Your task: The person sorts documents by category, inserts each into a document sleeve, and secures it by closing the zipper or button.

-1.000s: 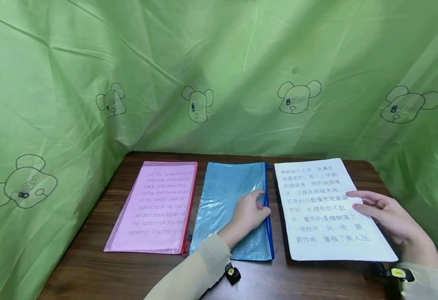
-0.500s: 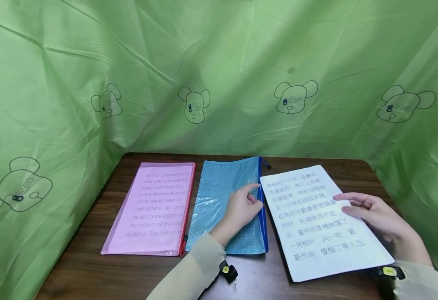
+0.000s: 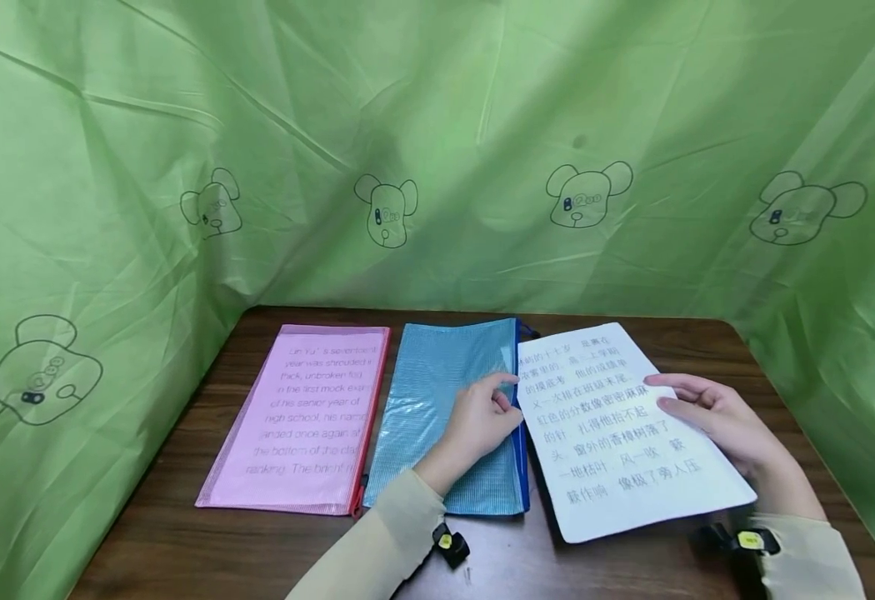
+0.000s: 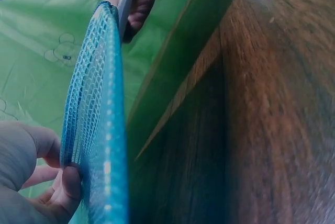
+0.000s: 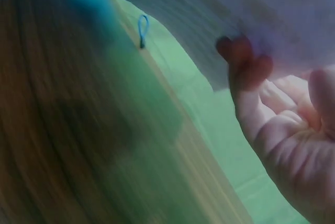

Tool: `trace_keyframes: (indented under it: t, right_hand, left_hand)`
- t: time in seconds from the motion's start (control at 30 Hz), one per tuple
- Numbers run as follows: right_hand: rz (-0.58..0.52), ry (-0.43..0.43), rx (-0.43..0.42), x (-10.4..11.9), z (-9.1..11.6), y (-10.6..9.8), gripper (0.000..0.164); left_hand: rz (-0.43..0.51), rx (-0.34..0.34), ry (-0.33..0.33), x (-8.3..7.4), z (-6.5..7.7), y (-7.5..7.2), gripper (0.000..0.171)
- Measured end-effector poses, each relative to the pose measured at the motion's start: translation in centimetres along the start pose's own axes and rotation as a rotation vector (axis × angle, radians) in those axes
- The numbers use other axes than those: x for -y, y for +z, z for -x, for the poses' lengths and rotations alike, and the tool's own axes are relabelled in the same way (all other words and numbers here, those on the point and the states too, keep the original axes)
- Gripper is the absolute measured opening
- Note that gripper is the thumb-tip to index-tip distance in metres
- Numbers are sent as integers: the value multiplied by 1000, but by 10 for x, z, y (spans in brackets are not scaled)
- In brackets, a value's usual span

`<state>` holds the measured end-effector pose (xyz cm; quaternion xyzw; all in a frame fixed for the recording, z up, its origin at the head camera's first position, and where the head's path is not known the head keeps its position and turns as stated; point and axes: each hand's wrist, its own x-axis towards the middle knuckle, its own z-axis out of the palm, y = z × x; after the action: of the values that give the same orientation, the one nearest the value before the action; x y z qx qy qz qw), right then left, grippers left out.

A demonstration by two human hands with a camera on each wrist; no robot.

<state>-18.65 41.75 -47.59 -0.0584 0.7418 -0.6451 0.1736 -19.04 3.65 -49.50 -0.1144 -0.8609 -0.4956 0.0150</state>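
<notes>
A blue mesh zipper pouch (image 3: 422, 367) lies on the table in the middle of the head view. My left hand (image 3: 478, 421) pinches its right, zippered edge between fingers and thumb. The left wrist view has the pouch's mesh wall (image 4: 102, 124) edge-on, bowed up off the table. In my right hand (image 3: 733, 429) is a white sheet or stack of paper (image 3: 617, 467) with printed Chinese text, held by its right edge, thumb on top. The paper is tilted above the table, and its upper left corner meets the pouch's zippered edge. The right wrist view shows the paper's underside (image 5: 282, 4) over curled fingertips.
At the left, a pink zipper pouch (image 3: 298, 417) with a red zipper holds a page of English text. The dark wooden table (image 3: 257, 558) backs onto a green curtain (image 3: 467, 150) with bear-head drawings. The blue pouch's pull loop (image 5: 143, 30) sticks out at its far corner.
My right hand has carried the paper leftward and turned it slightly, until its left edge reaches the blue pouch's zippered side. My left hand has stayed at that side.
</notes>
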Motion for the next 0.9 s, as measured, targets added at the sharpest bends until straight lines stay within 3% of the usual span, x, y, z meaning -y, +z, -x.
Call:
trace_keyframes:
  t: [0.3,0.67,0.9]
  right_hand:
    - [160,-98,-151,9,-10,26,44]
    - [116,-78,-158,14,-12,34,44]
    - [30,-76,-164,16,-15,43,44]
  left_hand:
    - [18,14,6,-7,4,3,50]
    - [8,22,3,-6,5,5,50]
    - [9,13,-13,-6,5,6,50]
